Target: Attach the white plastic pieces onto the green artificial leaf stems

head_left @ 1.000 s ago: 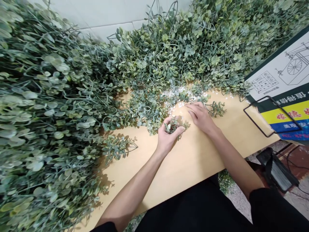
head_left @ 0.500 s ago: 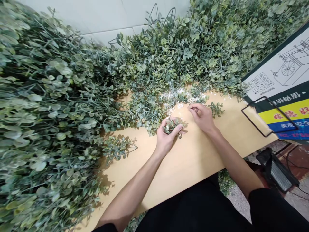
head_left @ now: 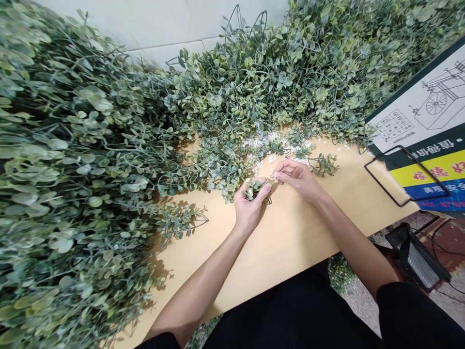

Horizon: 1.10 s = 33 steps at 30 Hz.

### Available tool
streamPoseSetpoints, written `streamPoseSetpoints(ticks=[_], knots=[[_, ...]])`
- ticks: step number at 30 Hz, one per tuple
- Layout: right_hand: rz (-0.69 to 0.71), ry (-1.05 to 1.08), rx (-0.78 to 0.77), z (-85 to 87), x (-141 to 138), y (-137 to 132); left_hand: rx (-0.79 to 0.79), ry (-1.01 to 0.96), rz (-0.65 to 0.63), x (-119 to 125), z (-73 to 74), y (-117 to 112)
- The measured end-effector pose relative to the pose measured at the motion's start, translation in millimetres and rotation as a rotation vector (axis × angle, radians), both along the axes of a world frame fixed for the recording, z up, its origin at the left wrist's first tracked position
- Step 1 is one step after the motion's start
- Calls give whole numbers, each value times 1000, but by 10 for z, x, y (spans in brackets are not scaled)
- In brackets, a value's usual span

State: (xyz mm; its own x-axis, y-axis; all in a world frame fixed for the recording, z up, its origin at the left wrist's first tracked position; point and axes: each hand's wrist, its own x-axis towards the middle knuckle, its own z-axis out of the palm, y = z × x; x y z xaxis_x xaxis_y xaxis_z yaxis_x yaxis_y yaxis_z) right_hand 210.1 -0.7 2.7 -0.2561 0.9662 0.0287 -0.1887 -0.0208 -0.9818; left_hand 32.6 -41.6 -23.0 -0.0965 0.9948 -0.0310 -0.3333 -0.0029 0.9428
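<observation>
My left hand (head_left: 249,206) is curled round a small green leaf sprig (head_left: 253,188), holding it just above the tan tabletop (head_left: 283,232). My right hand (head_left: 296,177) is beside it, its fingers pinched together at the sprig's right edge; what is between the fingertips is too small to make out. Just beyond both hands lie several small white bits (head_left: 267,145) scattered among the leaves. A loose sprig (head_left: 323,164) lies on the table to the right of my right hand.
Heaps of artificial green foliage (head_left: 80,169) cover the left and far side of the table. A printed cardboard box (head_left: 425,131) with a black wire frame (head_left: 399,177) stands at the right. A black object (head_left: 414,254) lies on the floor below.
My right hand has drawn back from the white bits, closed its fingers into a pinch and moved left to the sprig in my left hand. My left hand stayed in place.
</observation>
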Motion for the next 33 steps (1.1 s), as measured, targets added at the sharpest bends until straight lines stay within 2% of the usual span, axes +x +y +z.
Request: streamPoseSetpoints(ticks=[5, 9, 20, 33], knots=[[38, 109, -53, -18, -23, -12, -41, -30, 37, 0, 3, 6], [49, 171, -91, -25, -20, -18, 7, -64, 50, 16, 9, 14], [96, 136, -109, -61, -6, -9, 26, -21, 100, 31, 56, -5], [55, 132, -93, -51, -16, -19, 47, 50, 151, 36, 56, -12]])
